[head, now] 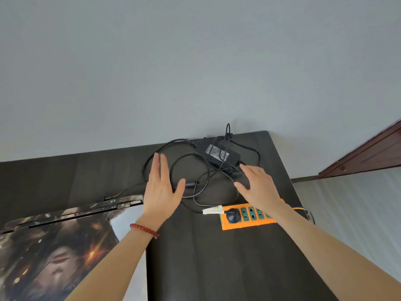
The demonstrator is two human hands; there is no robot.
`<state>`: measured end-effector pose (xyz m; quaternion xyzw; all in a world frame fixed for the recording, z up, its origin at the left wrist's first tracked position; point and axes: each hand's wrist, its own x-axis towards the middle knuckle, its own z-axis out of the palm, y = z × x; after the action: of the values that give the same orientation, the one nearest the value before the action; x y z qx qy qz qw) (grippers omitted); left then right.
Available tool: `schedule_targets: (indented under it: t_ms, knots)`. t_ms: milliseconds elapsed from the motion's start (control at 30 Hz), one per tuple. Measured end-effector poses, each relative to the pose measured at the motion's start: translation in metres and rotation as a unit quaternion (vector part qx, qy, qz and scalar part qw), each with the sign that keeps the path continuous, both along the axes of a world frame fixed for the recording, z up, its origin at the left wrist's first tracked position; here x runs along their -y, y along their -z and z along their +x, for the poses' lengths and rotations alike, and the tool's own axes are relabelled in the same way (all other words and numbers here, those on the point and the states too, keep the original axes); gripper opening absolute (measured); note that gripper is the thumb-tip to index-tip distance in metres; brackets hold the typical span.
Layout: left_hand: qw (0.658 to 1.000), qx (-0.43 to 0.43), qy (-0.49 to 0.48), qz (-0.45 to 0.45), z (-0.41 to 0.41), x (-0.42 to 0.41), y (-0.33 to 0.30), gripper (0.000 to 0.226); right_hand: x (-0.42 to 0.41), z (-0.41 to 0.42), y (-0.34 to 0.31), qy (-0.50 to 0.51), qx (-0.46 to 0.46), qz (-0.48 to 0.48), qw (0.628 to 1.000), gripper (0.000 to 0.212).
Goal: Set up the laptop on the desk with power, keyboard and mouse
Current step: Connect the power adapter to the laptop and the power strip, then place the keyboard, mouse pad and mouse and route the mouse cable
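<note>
A closed laptop (65, 242) with a printed picture on its lid lies at the lower left of the dark desk (217, 257); a thin black cable is plugged into its back edge. A black power brick (217, 152) sits at the far edge among loose loops of black cable (191, 170). An orange power strip (245, 220) with green sockets lies near the right edge, one black plug in it. My left hand (161, 185) hovers flat over the cable loops, fingers apart, holding nothing. My right hand (258, 185) hovers open over the cable beside the brick and covers part of the strip.
A pale wall rises right behind the desk. A dark red wooden door (368, 153) stands at the far right beyond the desk's right edge, with light floor below it. A red bead bracelet (144, 230) circles my left wrist. No keyboard or mouse is in view.
</note>
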<state>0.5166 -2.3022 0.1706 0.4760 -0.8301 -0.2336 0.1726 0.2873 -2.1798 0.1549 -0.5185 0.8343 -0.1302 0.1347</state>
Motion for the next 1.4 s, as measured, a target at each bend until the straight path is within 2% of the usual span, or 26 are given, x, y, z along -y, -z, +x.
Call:
schedule_targets:
  t_ms: [33, 67, 100, 167, 200, 233, 267, 333, 400, 467, 533, 600, 667, 767, 900, 967, 1067, 1200, 1300, 1400]
  knots:
    - [0.996, -0.006, -0.052, 0.076, -0.004, 0.005, -0.003, 0.059, 0.014, -0.001, -0.001, -0.001, -0.038, 0.042, 0.998, 0.066]
    - [0.989, -0.003, -0.081, 0.120, -0.008, 0.009, -0.004, 0.040, 0.028, -0.002, -0.001, -0.009, -0.076, 0.094, 0.993, 0.071]
    - [0.988, 0.005, -0.097, 0.120, -0.012, 0.013, -0.006, 0.025, 0.038, -0.001, 0.002, -0.021, -0.109, 0.138, 0.984, 0.072]
    - [0.988, -0.001, -0.097, 0.120, -0.020, 0.020, -0.009, 0.037, 0.051, 0.000, 0.008, -0.046, -0.156, 0.175, 0.971, 0.056]
    - [0.980, -0.039, -0.098, 0.170, -0.023, 0.024, -0.010, 0.037, 0.057, -0.001, 0.010, -0.054, -0.161, 0.174, 0.970, 0.044]
    - [0.959, -0.093, -0.105, 0.246, -0.028, 0.027, -0.010, 0.036, 0.062, -0.004, 0.009, -0.053, -0.150, 0.171, 0.972, 0.035]
    - [0.924, -0.147, -0.113, 0.335, -0.031, 0.029, -0.011, 0.035, 0.068, -0.009, 0.007, -0.046, -0.124, 0.168, 0.977, 0.029]
    - [0.837, -0.220, -0.130, 0.483, -0.036, 0.031, -0.015, 0.031, 0.076, -0.022, -0.001, -0.013, -0.067, 0.152, 0.986, 0.028]
    - [0.778, -0.255, -0.158, 0.552, -0.041, 0.033, -0.015, 0.028, 0.079, -0.034, -0.005, 0.033, -0.047, 0.113, 0.992, 0.027]
    - [0.748, -0.274, -0.181, 0.577, -0.047, 0.033, -0.019, 0.029, 0.076, -0.039, -0.002, 0.068, -0.033, 0.082, 0.994, 0.025]
    - [0.740, -0.287, -0.186, 0.579, -0.054, 0.033, -0.021, 0.030, 0.071, -0.041, 0.001, 0.081, 0.038, 0.078, 0.993, 0.029]
    - [0.762, -0.283, -0.177, 0.555, -0.061, 0.030, -0.026, 0.032, 0.061, -0.043, 0.002, 0.102, 0.162, 0.070, 0.979, 0.040]
    - [0.811, -0.249, -0.150, 0.507, -0.066, 0.026, -0.031, 0.035, 0.044, -0.043, -0.002, 0.138, 0.233, 0.031, 0.962, 0.044]
    - [0.883, -0.181, -0.108, 0.420, -0.072, 0.020, -0.040, 0.039, 0.014, -0.040, -0.009, 0.163, 0.217, -0.035, 0.962, 0.036]
    - [0.941, -0.133, -0.061, 0.306, -0.067, 0.002, -0.058, 0.035, -0.021, -0.021, -0.037, 0.182, 0.235, -0.105, 0.949, 0.030]
    - [0.952, -0.124, -0.051, 0.276, -0.058, -0.009, -0.069, 0.026, -0.028, -0.005, -0.059, 0.168, 0.236, -0.135, 0.948, 0.028]
    - [0.975, -0.070, -0.041, 0.208, -0.025, -0.035, -0.087, 0.047, -0.036, 0.035, -0.100, 0.117, 0.242, -0.176, 0.947, 0.027]
    - [0.992, -0.058, -0.042, 0.101, 0.041, -0.069, -0.104, 0.041, -0.039, 0.100, -0.133, 0.042, 0.278, -0.205, 0.938, 0.026]
    - [0.991, -0.072, -0.105, 0.048, 0.108, -0.099, -0.102, 0.036, -0.045, 0.159, -0.130, -0.028, 0.314, -0.169, 0.934, 0.025]
    - [0.981, -0.044, -0.188, 0.012, 0.183, -0.130, -0.095, 0.029, -0.055, 0.225, -0.113, -0.101, 0.344, -0.075, 0.931, 0.027]
